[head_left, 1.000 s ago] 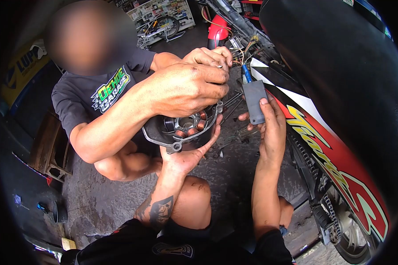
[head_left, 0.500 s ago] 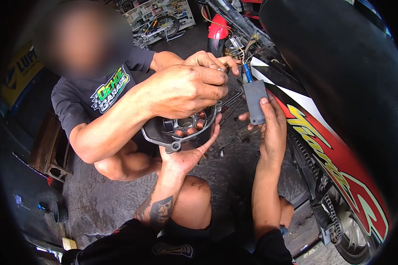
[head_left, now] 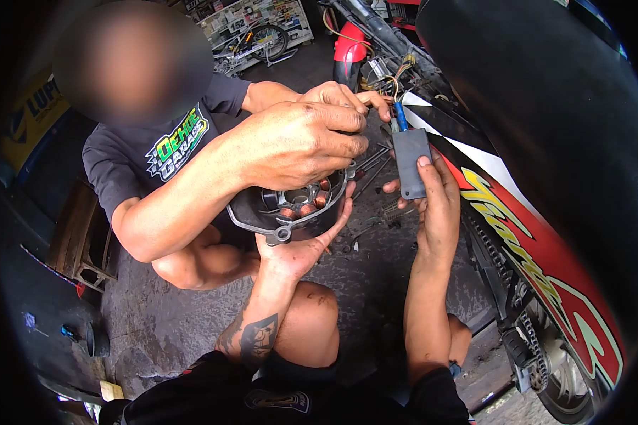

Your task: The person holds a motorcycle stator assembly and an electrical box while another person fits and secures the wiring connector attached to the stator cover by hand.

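Note:
My left hand [head_left: 298,253] supports a dark engine cover [head_left: 259,221] from underneath, fingers up along its right side. Inside the cover sits a stator with copper coils [head_left: 307,210]. In my right hand [head_left: 438,205] is a flat grey rectangular box [head_left: 411,164], gripped between thumb and fingers. A blue connector [head_left: 401,117] joins its top to wires that run towards the motorcycle. Just above the cover, a co-worker's hands [head_left: 312,138] are pinched together close to the wires; whatever they hold is too small to make out.
The co-worker [head_left: 149,159] squats opposite me. A motorcycle with a red, white and black side panel [head_left: 524,234] and dark seat [head_left: 539,92] stands at right. Tools [head_left: 370,170] lie on the dark floor [head_left: 184,319]. A wooden bench [head_left: 71,234] is at left.
The grey box in my right hand has shifted very slightly, its top now a little further right. The co-worker's fingers have moved slightly to the right. My left hand and the cover look unchanged.

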Demonstrator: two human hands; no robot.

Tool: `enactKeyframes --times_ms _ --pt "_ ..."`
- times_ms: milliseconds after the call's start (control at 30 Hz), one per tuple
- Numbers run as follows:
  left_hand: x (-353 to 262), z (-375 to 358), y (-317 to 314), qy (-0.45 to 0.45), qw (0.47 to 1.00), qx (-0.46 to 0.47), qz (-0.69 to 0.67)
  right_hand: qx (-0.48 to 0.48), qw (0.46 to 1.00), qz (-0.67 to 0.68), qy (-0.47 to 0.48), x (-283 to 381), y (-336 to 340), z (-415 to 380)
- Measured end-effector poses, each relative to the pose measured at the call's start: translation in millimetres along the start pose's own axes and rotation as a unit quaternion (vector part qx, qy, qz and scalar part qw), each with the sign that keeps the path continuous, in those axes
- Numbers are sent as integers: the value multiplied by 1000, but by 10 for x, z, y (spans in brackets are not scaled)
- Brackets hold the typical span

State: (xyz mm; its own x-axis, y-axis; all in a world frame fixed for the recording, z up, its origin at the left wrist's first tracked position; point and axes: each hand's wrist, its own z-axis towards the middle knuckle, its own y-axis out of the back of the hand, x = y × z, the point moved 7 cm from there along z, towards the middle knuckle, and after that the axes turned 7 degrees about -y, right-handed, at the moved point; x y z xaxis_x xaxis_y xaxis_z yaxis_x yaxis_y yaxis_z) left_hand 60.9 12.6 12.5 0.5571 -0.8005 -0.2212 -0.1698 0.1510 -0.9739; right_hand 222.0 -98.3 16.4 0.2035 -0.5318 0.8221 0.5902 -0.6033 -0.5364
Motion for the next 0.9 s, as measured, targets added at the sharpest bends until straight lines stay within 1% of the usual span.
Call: enactKeyframes --times_ms 233,433,633,700,900 --pt "11 -12 -9 4 1000 8 -3 -5 1000 5 -2 -5 -3 -8" --pt "28 -13 -21 8 1000 -6 4 2 1000 1 0 4 -7 -6" --pt "16 14 -12 -1 1000 8 19 7 1000 6 -6 -25 11 18" --pt "8 20 31 -4 1000 -15 10 5 1000 5 -6 -15 9 16" --pt "34 10 -10 2 1000 -8 14 5 1000 4 -9 -25 20 23"
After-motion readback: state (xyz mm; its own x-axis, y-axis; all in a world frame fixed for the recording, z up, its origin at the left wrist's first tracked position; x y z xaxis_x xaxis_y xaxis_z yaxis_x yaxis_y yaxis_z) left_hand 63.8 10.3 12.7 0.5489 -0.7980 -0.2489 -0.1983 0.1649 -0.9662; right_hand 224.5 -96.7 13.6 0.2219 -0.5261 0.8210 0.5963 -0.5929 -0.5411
